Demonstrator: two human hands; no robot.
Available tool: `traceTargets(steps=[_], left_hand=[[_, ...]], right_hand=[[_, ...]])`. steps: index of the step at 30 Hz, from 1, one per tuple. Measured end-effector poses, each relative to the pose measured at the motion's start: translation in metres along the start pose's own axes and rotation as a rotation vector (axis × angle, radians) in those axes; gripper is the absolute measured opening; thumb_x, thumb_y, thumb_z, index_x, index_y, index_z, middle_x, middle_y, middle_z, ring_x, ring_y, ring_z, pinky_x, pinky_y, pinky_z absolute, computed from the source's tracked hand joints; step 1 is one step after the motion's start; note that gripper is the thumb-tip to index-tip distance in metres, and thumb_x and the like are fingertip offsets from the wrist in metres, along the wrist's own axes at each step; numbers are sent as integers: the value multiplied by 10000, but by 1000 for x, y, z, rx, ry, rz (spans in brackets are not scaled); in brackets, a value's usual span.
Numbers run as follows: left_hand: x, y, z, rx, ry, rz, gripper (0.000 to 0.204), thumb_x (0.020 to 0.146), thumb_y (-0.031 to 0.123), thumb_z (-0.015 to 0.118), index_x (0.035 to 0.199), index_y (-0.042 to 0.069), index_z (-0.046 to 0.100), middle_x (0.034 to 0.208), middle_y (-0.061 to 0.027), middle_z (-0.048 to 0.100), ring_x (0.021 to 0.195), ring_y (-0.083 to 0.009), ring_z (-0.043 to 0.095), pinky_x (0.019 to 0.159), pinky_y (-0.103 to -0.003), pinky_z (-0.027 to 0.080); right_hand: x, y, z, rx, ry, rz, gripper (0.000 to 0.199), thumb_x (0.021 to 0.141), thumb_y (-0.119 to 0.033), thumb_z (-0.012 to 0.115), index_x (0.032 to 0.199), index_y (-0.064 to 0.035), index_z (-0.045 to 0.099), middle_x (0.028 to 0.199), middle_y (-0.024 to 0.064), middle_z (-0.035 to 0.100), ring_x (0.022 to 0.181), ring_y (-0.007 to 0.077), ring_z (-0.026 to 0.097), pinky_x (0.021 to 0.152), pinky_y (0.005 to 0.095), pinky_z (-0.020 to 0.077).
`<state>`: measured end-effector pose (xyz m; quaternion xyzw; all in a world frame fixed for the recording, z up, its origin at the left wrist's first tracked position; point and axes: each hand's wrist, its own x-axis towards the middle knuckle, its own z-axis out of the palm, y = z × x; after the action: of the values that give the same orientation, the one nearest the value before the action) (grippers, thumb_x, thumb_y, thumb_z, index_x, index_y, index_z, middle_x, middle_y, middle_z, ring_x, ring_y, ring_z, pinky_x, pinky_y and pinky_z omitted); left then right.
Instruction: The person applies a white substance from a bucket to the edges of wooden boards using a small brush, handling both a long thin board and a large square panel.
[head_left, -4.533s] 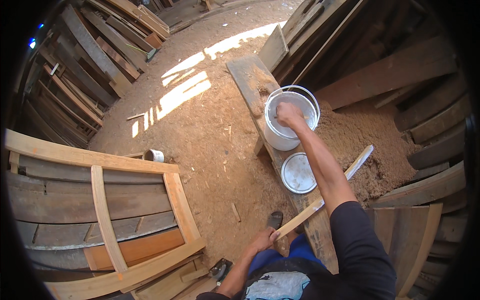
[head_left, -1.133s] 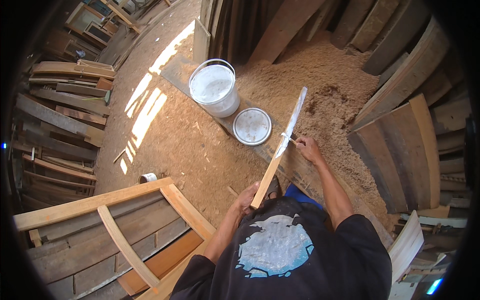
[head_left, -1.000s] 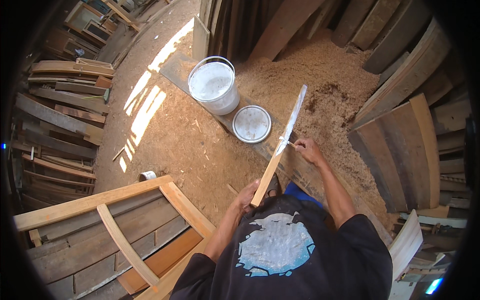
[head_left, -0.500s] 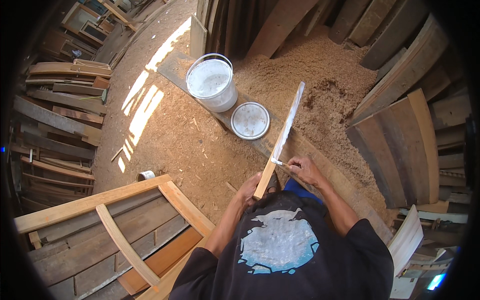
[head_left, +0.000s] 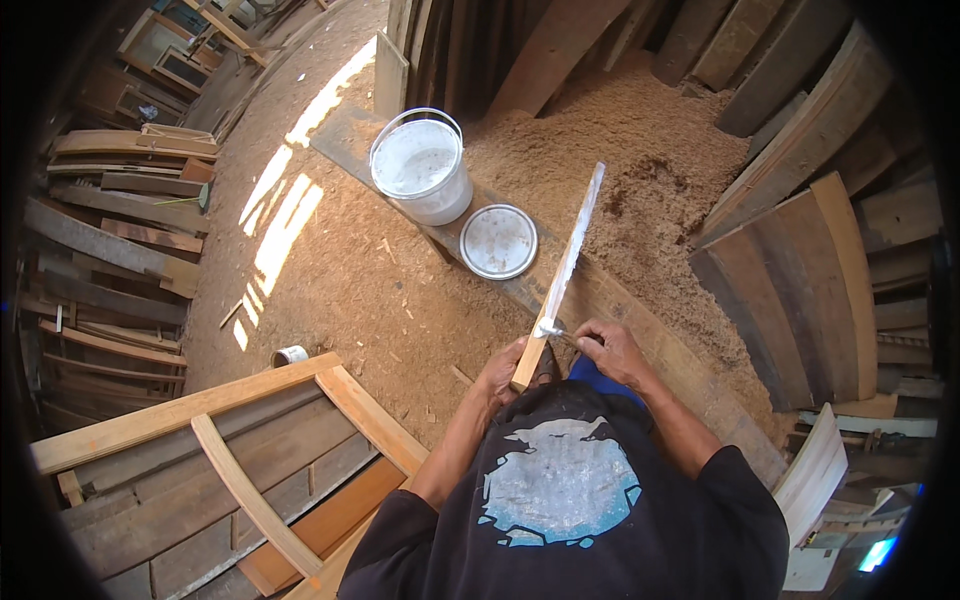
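Observation:
A long narrow wooden strip (head_left: 560,270) slants away from me, its upper face coated in white along the far part and bare near my body. Its near end is gripped by my left hand (head_left: 500,373), with the fingers wrapped about it. My right hand (head_left: 612,352) pinches a small thin-handled tool (head_left: 549,328) whose head is smeared white and touches the strip; whether it is a brush or a spreader I cannot tell. Beyond the strip, a white bucket (head_left: 436,200) with a raised handle holds white material. A round, stained lid (head_left: 498,242) lies beside it.
Bucket and lid rest on a long wooden plank bench (head_left: 640,320) running diagonally past me. A wooden frame (head_left: 180,408) fills the lower left, a small can (head_left: 290,355) near its corner. Sawdust (head_left: 650,150) is heaped beyond the bench. Boards (head_left: 790,280) lean at the right; more timber (head_left: 120,230) is stacked left.
The white-headed tool has shifted slightly down the strip toward my left hand, and white now shows on that spot. Both hands keep their hold.

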<state>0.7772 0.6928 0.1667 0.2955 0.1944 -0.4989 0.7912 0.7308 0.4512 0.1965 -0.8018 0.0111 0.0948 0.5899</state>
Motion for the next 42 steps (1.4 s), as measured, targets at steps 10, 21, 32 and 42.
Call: traceTargets(steps=[10,21,32,42], left_hand=[[5,-1,2,87,43,15,289,1076,316,470,1212,83,574,804,-47,617,630,-151,605,530,-303,526],[22,-20,-15,-2,42,46,326,1084,313,447,1242,59,576,807,-64,639,579,-179,629,487,-333,562],[23,-23,-6,-67,22,70,279,1069,261,485,1259,84,585,823,-26,657,578,-161,627,469,-320,526],[20,-21,2,-99,-11,53,251,1065,252,493,1231,88,585,795,-20,657,569,-144,628,468,-308,527]], right_hand=[[2,-1,10,-241,141,95,208,896,-170,617,982,-5,708,871,225,701,813,377,696,731,439,532],[-26,-25,11,-223,38,17,173,896,-109,622,975,20,706,857,202,694,805,345,686,708,408,519],[-50,-55,9,-73,-65,15,179,882,-119,646,993,1,717,857,183,699,803,344,685,741,409,532],[-51,-54,10,-75,-53,-26,156,877,-101,636,968,-4,717,841,154,709,777,289,689,720,379,527]])
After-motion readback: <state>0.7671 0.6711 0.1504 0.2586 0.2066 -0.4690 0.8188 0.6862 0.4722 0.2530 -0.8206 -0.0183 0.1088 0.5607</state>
